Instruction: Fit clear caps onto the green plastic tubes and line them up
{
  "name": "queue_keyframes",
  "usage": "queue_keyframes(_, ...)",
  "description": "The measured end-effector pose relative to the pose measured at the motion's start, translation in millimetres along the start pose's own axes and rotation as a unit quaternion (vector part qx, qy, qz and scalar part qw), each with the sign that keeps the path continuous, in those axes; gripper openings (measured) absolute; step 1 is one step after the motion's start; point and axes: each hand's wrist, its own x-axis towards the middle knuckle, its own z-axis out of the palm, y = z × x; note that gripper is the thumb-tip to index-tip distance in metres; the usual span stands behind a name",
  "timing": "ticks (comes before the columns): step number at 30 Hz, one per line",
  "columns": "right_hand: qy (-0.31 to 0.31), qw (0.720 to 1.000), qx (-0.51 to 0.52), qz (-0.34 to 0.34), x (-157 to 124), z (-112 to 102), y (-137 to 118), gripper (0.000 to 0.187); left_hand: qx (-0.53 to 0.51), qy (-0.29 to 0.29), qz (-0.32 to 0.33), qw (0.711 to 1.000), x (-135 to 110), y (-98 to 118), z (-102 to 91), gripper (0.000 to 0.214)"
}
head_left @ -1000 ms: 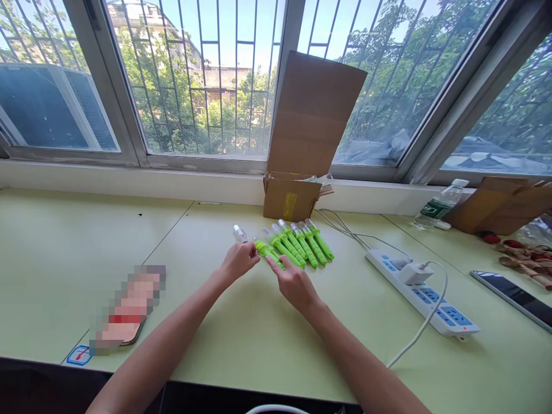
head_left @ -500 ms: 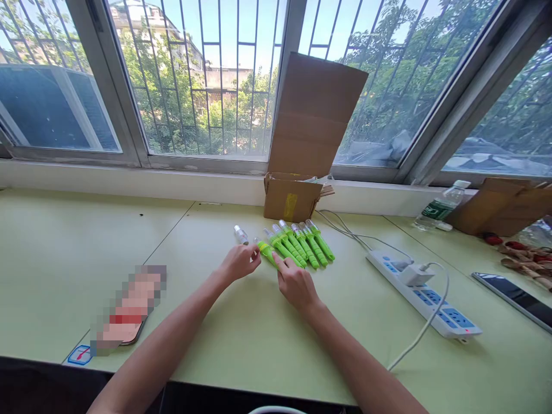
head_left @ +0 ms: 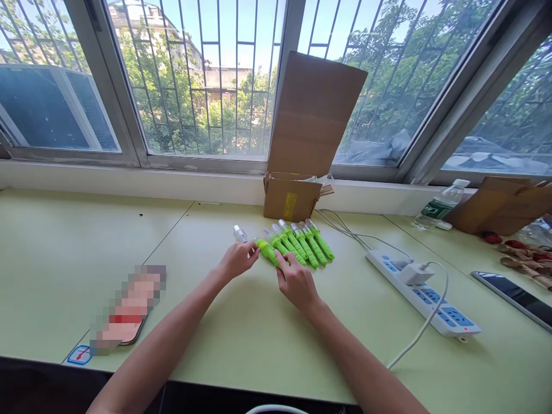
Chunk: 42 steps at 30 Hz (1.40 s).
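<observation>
Both of my hands are at a bright green plastic stick (head_left: 268, 252) with ribbed rings near its top, tilted at the left end of a row. My left hand (head_left: 238, 259) pinches its upper end, fingers closed. Around its lower end is my right hand (head_left: 297, 283), thumb and fingers shut on it. Just to the right, several similar green sticks with clear tips (head_left: 296, 244) lie side by side on the pale green table (head_left: 224, 345). A small clear and silvery piece (head_left: 240, 233) lies beyond my left hand.
An open cardboard box (head_left: 284, 198) stands behind the sticks, flap raised against the window. To the right are a power strip (head_left: 452, 319) with cables, a phone (head_left: 513, 299) and a water bottle (head_left: 442, 204). At left lies another phone (head_left: 129, 310), its screen blurred.
My right hand's fingers have closed around the lower end of the green stick, where the index finger was stretched along it. The stick has shifted slightly; my left hand stays at its upper end.
</observation>
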Motion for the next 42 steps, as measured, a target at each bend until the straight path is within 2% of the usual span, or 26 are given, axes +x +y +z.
queue_keyframes(3, -0.006, 1.0, -0.012, -0.019, 0, 2, 3, 0.046, 0.01, -0.009, -0.015, 1.0, 0, 2, -0.1, 0.016)
queue_keyframes(8, -0.009, 0.997, -0.048, -0.067, -1, 2, 1, 0.054, 0.057, -0.059, -0.068, 0.994, 0, 9, 2.6, 0.019)
queue_keyframes(14, -0.009, 0.995, -0.066, -0.081, -3, 3, -6, 0.059, 0.082, -0.064, -0.091, 0.99, 0, 11, 5.2, 0.013)
queue_keyframes(19, -0.031, 0.997, -0.064, -0.034, -3, 4, -5, 0.055, -0.01, -0.05, -0.046, 0.998, 1, 9, 0.2, 0.007)
queue_keyframes(23, -0.036, 0.998, -0.048, 0.009, -2, 5, -2, 0.05, -0.072, 0.002, -0.024, 0.997, 0, 10, 2.0, 0.01)
queue_keyframes(28, -0.001, 0.999, 0.015, 0.051, 0, 3, -5, 0.044, -0.104, 0.043, -0.026, 0.993, -1, 10, 8.6, 0.013)
queue_keyframes(33, 0.056, 0.992, 0.096, 0.068, 1, 2, -3, 0.047, -0.202, 0.082, -0.043, 0.975, 1, 7, 7.4, 0.01)
queue_keyframes(42, 0.067, 0.985, 0.151, 0.057, 2, 4, 2, 0.04, -0.352, 0.042, -0.087, 0.931, 0, 6, 2.4, 0.025)
